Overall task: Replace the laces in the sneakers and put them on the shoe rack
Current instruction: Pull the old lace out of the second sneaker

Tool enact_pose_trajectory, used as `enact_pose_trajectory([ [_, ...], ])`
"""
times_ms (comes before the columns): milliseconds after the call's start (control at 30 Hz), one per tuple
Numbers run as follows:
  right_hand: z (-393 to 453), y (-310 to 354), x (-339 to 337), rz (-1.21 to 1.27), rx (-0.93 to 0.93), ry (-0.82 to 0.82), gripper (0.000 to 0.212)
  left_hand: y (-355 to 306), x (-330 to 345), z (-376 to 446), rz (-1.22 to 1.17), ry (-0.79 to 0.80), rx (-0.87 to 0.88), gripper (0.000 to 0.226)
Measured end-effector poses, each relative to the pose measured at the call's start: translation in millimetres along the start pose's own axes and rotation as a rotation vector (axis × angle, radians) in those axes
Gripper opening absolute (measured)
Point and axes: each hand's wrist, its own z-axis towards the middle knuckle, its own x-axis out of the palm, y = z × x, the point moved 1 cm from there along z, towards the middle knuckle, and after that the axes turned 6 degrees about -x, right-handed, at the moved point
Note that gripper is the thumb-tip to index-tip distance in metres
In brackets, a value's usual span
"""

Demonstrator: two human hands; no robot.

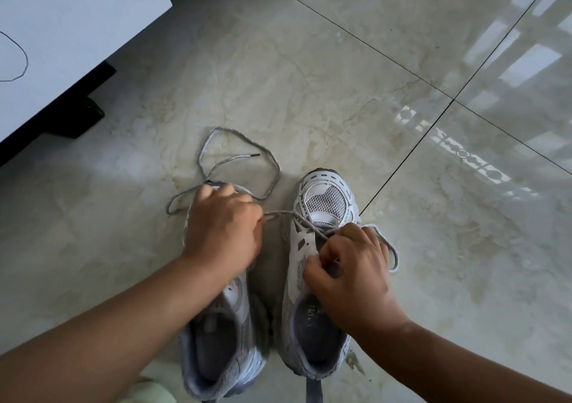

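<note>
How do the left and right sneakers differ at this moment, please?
The left sneaker has its toe hidden under the left hand; the right sneaker shows its mesh toe. A lace lies in loose loops beyond the left sneaker; the right sneaker's lace is stretched between both hands, the right hand working at its eyelets. Both are grey-white, side by side on the floor.

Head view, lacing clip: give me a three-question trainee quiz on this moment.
1. True or false: both sneakers stand on the shoe rack.
2. Which hand pulls the lace across the gap between the sneakers?
3. The loose lace lies on the floor: A) beyond the toes B) behind the heels.

Key
1. False: the left sneaker and right sneaker stand on the floor.
2. The left hand; the right hand pinches at the eyelets.
3. A: the loose lace.
</note>
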Motion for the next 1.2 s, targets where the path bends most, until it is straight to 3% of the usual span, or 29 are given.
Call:
enact_pose_trajectory([
  [100, -2, -4, 1, 0.042, -0.021, -0.041, 0.026, 2, -5, -3, -0.015, 0.027, 0.009, 0.009],
  [200, 1, -7, -4, 0.08, -0.051, -0.07, 0.03, -17, -10, -11, -0.127, 0.011, 0.053, 0.026],
  [333, 12, -23, -16, 0.035, -0.041, -0.116, 0.028, -33, -14, -14, -0.306, 0.013, 0.127, 0.031],
  [467, 24, -36, -25, -0.014, 0.041, -0.056, 0.024, -43, -13, -17, -0.394, 0.149, 0.049, 0.042],
  [567, 28, -38, -28, 0.009, 0.114, 0.044, 0.012, -49, -14, -20, -0.433, 0.158, -0.045, 0.045],
  [667, 28, -35, -30, -0.035, 0.13, 0.083, 0.009, -53, -17, -21, -0.431, 0.167, -0.101, 0.036],
  [767, 28, -33, -31, -0.113, 0.092, 0.145, 0.023, -57, -18, -19, -0.42, 0.206, -0.144, 0.036],
  [900, 30, -29, -35, -0.005, 0.12, 0.211, 0.019, -63, -17, -13, -0.392, 0.24, -0.207, 0.033],
  [1200, 38, -28, -26, -0.044, 0.062, 0.309, 0.012, -65, -19, -19, -0.273, 0.281, -0.113, 0.03],
])
